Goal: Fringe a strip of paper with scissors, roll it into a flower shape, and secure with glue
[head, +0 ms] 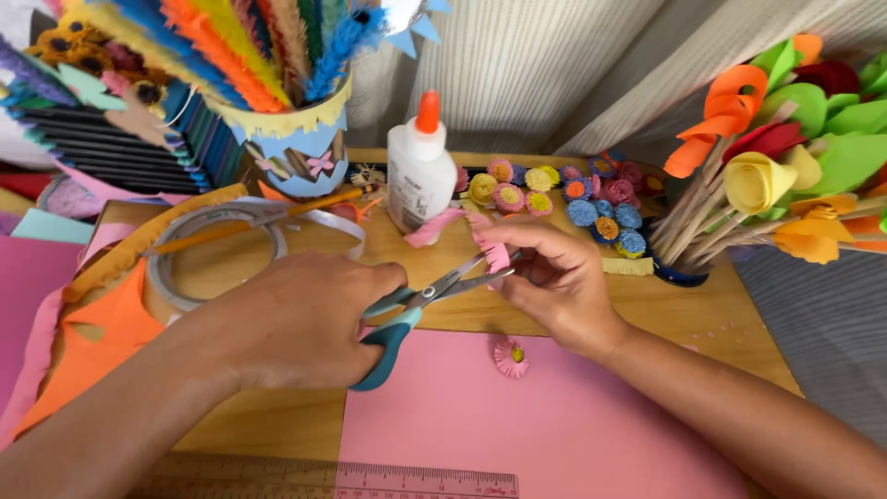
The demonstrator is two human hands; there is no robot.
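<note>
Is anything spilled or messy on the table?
Nothing spilled: the glue bottle stands upright, capped. Only tiny paper scraps dot the wooden table right of the hands, and one small pink paper flower lies alone on the pink sheet.

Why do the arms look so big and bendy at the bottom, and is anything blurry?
In the head view, the wide lens stretches things near the edges, so both forearms swell and the ruler bows. Light is soft and even, with only faint shadows under the left hand and right hand. The scissors and pink fringed strip look slightly smeared; the glue bottle stays sharp, without glare.
</note>
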